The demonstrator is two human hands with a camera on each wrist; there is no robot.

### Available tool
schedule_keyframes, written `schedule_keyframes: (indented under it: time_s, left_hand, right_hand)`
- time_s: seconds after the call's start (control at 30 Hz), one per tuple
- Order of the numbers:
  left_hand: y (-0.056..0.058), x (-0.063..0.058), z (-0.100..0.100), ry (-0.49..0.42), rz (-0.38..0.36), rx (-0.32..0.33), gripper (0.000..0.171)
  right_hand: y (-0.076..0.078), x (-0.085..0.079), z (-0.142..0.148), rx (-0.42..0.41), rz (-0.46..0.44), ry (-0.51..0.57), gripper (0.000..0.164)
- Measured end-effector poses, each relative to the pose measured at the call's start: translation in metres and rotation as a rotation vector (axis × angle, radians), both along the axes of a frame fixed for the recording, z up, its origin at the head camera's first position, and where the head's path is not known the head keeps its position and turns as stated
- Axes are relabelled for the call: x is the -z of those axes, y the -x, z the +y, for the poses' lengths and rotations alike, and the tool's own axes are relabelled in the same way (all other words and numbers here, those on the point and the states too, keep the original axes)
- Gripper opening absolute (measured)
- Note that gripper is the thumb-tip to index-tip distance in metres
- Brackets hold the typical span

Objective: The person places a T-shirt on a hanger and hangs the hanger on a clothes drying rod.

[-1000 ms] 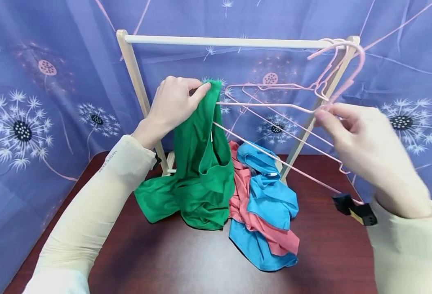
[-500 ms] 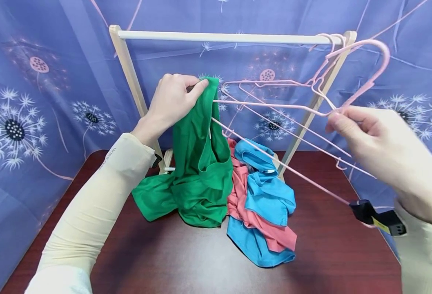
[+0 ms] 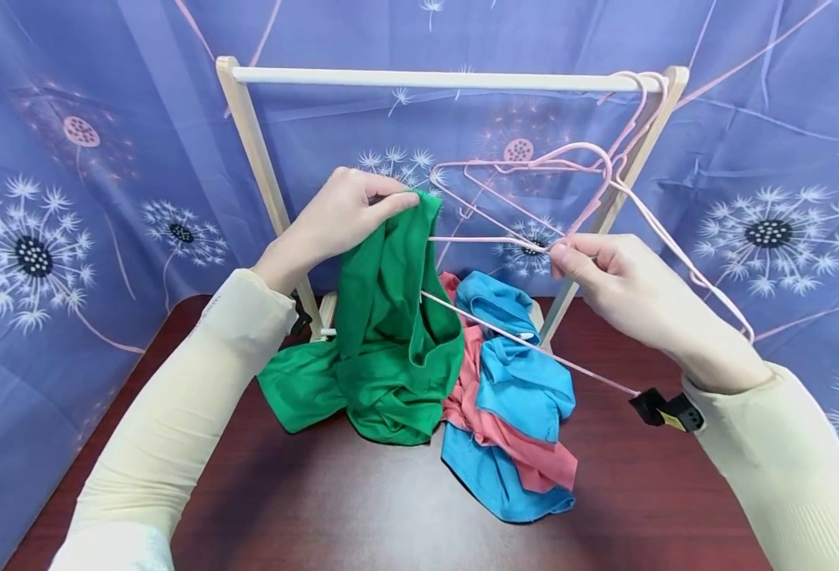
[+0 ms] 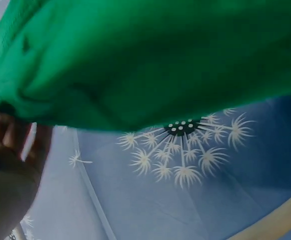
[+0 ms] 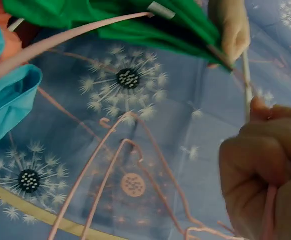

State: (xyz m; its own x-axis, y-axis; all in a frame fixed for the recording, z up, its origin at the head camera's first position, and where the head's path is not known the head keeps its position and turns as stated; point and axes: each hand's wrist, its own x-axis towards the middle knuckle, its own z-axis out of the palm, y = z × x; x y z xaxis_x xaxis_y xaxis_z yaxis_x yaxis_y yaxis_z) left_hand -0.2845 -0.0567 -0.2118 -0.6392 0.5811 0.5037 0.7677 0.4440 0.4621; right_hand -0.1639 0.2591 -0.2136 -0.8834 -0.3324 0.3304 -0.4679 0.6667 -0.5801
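**Green garment [image 3: 384, 317] pinched in your left hand [image 3: 355, 210], pink hanger [image 3: 484, 239] partly inside it**

Your hands are apart. The left one pinches the garment's upper edge between thumb and fingers, lifting that part while the lower folds rest on the dark table [image 3: 362, 507]. Your right hand [image 3: 626, 289] grips the hanger at its neck, just under the hook, so the hanger spans between your two hands. Its far end disappears into the green cloth; the right wrist view shows the lower bar entering near a white tag [image 5: 161, 10].

Just right of the green folds, you have a blue garment [image 3: 522, 388] and a coral garment [image 3: 526, 460] heaped together on the table. Behind your hands stands a wooden rack [image 3: 258, 151], with two other hangers [image 3: 476, 163] hooked at the right end of its white rod [image 3: 419, 78]. A dandelion-print curtain [image 3: 105, 47] fills the background.
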Motion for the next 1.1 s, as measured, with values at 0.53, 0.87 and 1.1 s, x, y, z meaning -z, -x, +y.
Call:
schedule_keyframes:
  time_s: [0.53,0.87,1.1]
  left_hand:
    - [-0.004,-0.009,-0.025,0.330,0.039,0.119,0.019]
    - [-0.013,-0.001,-0.011,0.285,0.095,0.193,0.018]
    - [-0.016,0.005,-0.003,0.196,0.097,0.241,0.019]
  right_hand:
    - [0.015,0.013,0.002,0.147,0.198,0.158,0.032]
    - [0.019,0.012,-0.005,0.137,0.327,0.165,0.025]
    - [0.020,0.010,-0.012,0.127,0.361,0.149,0.021]
